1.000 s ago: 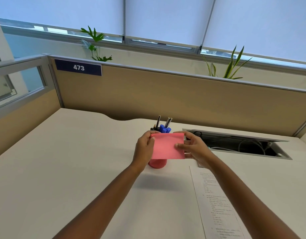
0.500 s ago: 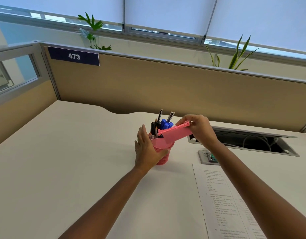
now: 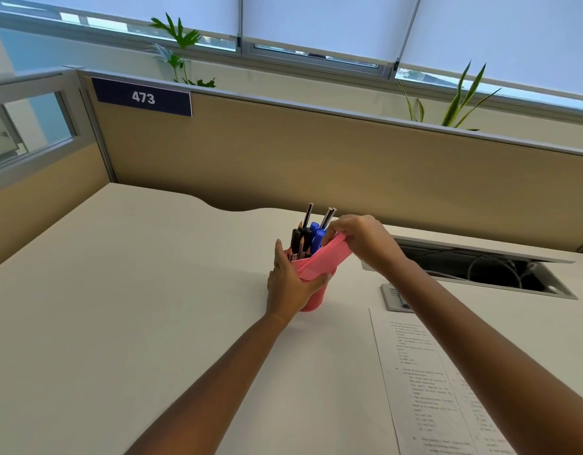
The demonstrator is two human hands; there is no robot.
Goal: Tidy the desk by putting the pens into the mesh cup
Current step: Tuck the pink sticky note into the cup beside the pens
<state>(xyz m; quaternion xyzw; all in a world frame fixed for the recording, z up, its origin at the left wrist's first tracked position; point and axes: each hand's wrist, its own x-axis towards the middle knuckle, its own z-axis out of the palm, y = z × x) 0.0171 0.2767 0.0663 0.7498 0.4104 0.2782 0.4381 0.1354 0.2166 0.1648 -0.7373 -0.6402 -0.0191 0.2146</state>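
In the head view, the mesh cup [image 3: 311, 298] is being steadied near the middle of the bench [image 3: 126, 307] by the left hand [image 3: 291, 285], whose fingers are being wrapped around its near side. The pens [image 3: 308, 236] are being held upright inside the cup. A pink pad [image 3: 327, 256] is being pinched by the right hand [image 3: 357, 239] at its 2 o'clock end, its lower end being eased into the rim. The pens appear stowed already; next, a gentle downward push is being called for without tipping the cup. A printed sheet [image 3: 428, 382] is lying at 4 o'clock.
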